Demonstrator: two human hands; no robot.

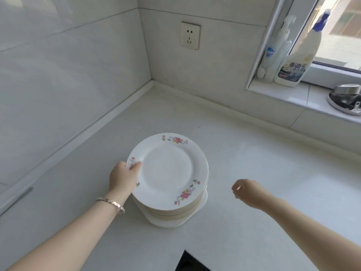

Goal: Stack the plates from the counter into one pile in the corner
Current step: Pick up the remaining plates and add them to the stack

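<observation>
The top plate point(168, 171) of the pile point(172, 211) is pinched at its left rim by the left hand point(123, 178); the right hand point(247, 191) is held loosely curled, nothing gripped, right of the pile.

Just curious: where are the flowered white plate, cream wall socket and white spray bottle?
Flowered white plate point(166, 171), head view, centre.
Cream wall socket point(190, 35), head view, faceplate.
White spray bottle point(301, 50), head view, body.

Glossy ceramic plates point(168, 173), matt counter point(254, 173)

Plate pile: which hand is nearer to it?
Left. The left hand grips the top plate's rim on the pile's left side; the right hand hangs apart to its right, holding nothing.
</observation>
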